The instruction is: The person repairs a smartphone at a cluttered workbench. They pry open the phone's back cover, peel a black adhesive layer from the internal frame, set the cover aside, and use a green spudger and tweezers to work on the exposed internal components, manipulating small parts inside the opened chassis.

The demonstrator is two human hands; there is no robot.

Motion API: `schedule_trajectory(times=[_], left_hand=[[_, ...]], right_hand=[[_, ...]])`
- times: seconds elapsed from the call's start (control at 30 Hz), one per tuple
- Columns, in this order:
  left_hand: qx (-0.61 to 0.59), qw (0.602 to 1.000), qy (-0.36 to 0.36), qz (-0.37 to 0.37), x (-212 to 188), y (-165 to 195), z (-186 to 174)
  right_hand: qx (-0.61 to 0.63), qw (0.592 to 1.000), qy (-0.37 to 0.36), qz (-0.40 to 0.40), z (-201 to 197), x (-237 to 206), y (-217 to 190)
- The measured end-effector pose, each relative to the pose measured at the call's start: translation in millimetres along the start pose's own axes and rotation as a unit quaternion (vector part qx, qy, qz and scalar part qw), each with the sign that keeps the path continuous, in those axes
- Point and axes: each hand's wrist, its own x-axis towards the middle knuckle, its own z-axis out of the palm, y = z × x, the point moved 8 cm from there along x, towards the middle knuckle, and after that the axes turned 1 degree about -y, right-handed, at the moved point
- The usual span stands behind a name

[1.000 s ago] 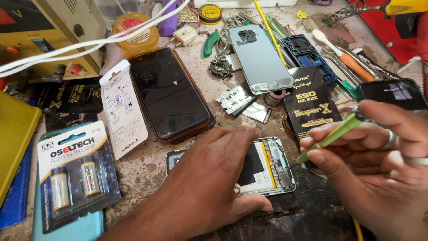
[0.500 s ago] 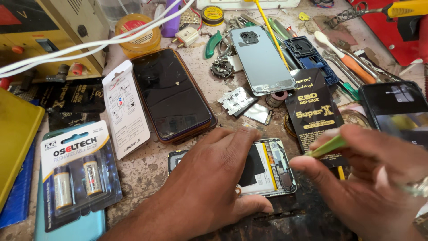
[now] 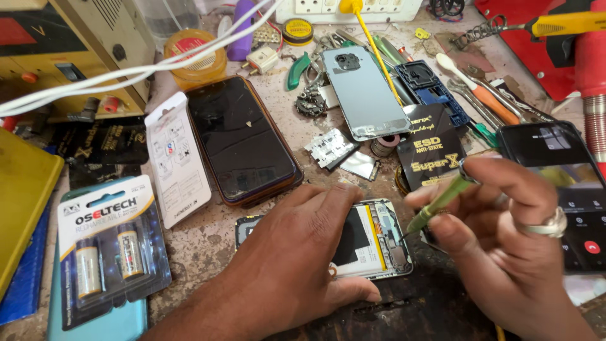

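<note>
An opened phone [image 3: 374, 240] lies back-up on the bench, its battery and circuit board exposed. My left hand [image 3: 297, 259] lies flat over its left part and presses it down. My right hand [image 3: 505, 233], with a ring on one finger, grips a green-handled screwdriver [image 3: 442, 199]; the tip touches the board at the phone's right end. A pale blue back cover [image 3: 366, 91] lies farther back.
A dark phone [image 3: 243, 139] lies face-up left of centre, beside a white card [image 3: 177, 158] and a battery blister pack [image 3: 107, 249]. A lit phone [image 3: 562, 183] sits right. A black packet [image 3: 435, 155], metal shields [image 3: 329, 148], tools and a yellow power supply [image 3: 76, 50] crowd the back.
My right hand has shifted left and lowered the screwdriver tip onto the phone's board. My left hand has stayed on the phone.
</note>
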Motion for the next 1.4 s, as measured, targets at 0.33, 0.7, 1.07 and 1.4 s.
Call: schedule_trajectory(times=[0.33, 0.7, 1.07, 1.4], left_hand=[[-0.004, 1.000, 0.010, 0.012, 0, 3, -2], [-0.002, 1.000, -0.001, 0.005, 0, 2, -2], [-0.002, 1.000, 0.001, 0.007, -1, 2, -2], [-0.005, 1.000, 0.028, -0.012, 0, 0, -8]], right_hand=[[-0.013, 0.999, -0.039, 0.009, 10, 0, -2], [-0.082, 0.995, -0.019, -0.045, 6, 8, -28], [-0.023, 0.997, 0.067, 0.015, -24, -18, -1], [-0.083, 0.996, 0.001, -0.032, -19, -13, -9]])
